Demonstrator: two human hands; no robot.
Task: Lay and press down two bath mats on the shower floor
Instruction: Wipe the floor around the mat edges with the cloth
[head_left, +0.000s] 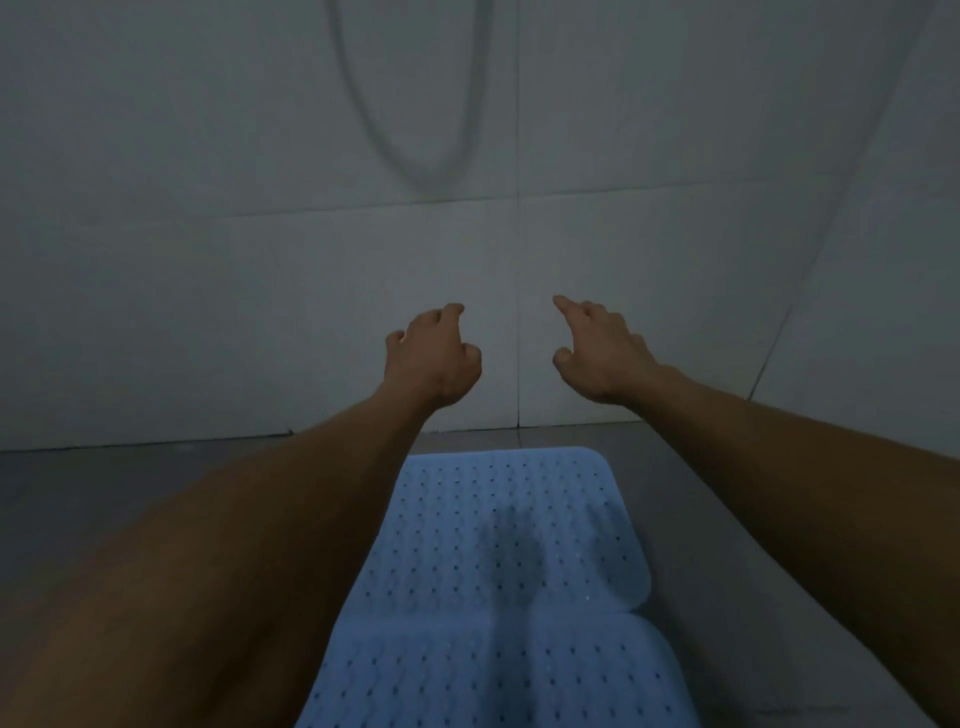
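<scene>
Far bath mat: pale blue, soft rubber or plastic by its look, matt, its surface ribbed in fine wavy rows and pierced by regular small dark holes. Near bath mat: same pale blue material, same matt finish and hole pattern; its rounded corner lies just beside the far mat's. Shower floor: grey, smooth, matt, apparently tile or stone. Wall tiles: large, pale grey, smooth, faintly satin, divided by thin dark grout lines. Shower hose: grey, smooth, blurred; material cannot be told.
</scene>
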